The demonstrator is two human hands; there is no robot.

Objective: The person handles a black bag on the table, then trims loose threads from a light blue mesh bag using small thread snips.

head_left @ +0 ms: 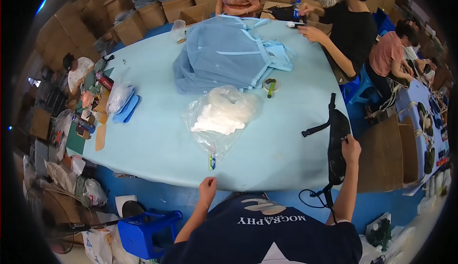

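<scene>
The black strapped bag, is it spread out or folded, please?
Spread out: the black strapped bag stretches lengthwise at the right hand, one strap reaching sideways.

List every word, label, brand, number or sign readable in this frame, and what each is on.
"MOGRAPHY": on the wearer's dark shirt, upside down in the picture.
Smaller line beside it, same shirt: too small to read.
Blue-labelled bottle: too small to read.
Red container: any print is too blurred to read.
</scene>
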